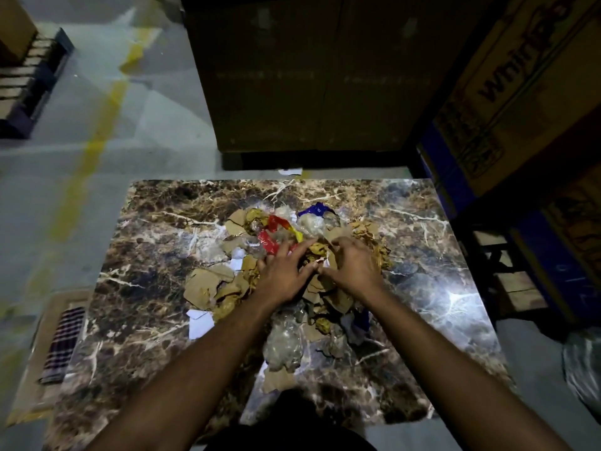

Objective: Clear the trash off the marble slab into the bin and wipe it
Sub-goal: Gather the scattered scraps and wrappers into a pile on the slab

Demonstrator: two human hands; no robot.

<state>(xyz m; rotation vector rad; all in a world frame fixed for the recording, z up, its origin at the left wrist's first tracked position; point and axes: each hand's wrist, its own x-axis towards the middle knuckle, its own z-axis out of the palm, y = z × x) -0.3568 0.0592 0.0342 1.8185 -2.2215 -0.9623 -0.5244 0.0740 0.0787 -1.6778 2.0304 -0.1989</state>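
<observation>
A brown veined marble slab lies on the floor in front of me. A heap of trash covers its middle: torn cardboard pieces, crumpled clear plastic, a red and yellow wrapper, a blue wrapper and white paper scraps. My left hand lies on the heap with spread fingers touching the wrappers. My right hand sits beside it, fingers curled into the cardboard and paper scraps. The two hands nearly touch.
A folded checked cloth lies on cardboard left of the slab. Big cartons stand behind the slab and stacked printed boxes on the right. A shiny plastic bag sits at the right edge. Grey floor with a yellow line stretches left.
</observation>
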